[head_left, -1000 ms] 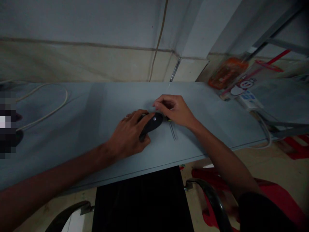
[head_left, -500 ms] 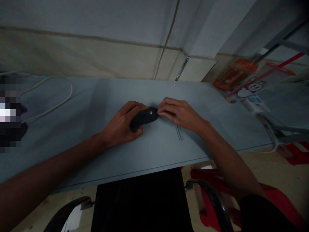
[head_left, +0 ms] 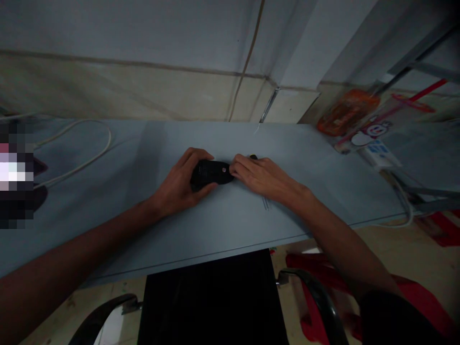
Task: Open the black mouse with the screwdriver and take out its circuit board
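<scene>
A small black handheld device (head_left: 212,172) with a pale dot on top lies on the grey table (head_left: 230,215). My left hand (head_left: 179,184) is wrapped round its left end, thumb under and fingers over. My right hand (head_left: 260,176) pinches at the device's right end, fingers pressed together; what they grip there is hidden. A dark tip (head_left: 253,156) pokes out above the right knuckles. Two thin metal rods (head_left: 265,203) lie on the table just under the right wrist.
A white cable (head_left: 82,160) loops at the table's left. An orange packet (head_left: 343,112), a printed card (head_left: 372,130) and a white power strip (head_left: 377,154) sit at the right. Black chair armrests (head_left: 316,297) and red plastic (head_left: 427,306) are below the front edge.
The black device has turned from tilted to nearly level and shifted left. My right hand came down from above it and now presses at its right end.
</scene>
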Motion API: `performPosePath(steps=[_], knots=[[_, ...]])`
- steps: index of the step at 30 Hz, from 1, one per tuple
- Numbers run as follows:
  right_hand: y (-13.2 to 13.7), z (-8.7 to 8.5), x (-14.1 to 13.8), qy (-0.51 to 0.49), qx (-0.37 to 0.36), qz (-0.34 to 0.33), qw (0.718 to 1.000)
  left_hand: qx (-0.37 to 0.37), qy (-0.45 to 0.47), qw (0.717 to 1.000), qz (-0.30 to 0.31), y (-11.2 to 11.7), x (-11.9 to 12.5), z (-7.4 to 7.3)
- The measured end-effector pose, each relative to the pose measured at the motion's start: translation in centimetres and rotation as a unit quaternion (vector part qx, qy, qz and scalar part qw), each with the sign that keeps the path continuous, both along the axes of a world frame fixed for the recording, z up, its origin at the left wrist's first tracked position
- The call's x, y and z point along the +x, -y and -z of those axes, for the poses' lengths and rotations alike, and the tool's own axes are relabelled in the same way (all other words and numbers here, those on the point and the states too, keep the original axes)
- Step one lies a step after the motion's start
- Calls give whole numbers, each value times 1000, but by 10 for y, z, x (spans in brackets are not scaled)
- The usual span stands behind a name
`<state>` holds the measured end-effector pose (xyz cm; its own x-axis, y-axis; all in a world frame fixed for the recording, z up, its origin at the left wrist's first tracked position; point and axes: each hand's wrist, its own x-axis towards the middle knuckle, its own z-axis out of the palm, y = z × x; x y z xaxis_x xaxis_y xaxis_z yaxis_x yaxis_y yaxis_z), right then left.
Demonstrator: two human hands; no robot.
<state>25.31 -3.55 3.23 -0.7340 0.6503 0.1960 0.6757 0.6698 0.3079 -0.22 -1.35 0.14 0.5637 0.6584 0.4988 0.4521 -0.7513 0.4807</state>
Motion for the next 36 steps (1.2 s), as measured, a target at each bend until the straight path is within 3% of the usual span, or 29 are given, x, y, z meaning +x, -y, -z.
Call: performPosePath(steps=[3,7,10,12,22,28,36], knots=[[0,-2,2,-47,15,-24,999,-13,-15,1000,10,-1,-1,-2],[-5,-4,10,-237,12,-62,969,-12,-18,1000,0,-2,-3,-3],[-13,-4,15,-348,-29,-23,937,-8,-17,1000,-7,-2,-4,-4],[-18,-3,16,-369,-67,15,927,-2,-10,1000,-5,-1,-4,-4],[-44,10,25,-288,-96,95,948,33,42,998,34,1,-2,-1],[-46,8,22,-169,-83,85,978,53,-15,996,66,5,-3,7],[-46,7,12,-115,-63,93,987,73,-72,989,103,0,-1,14]])
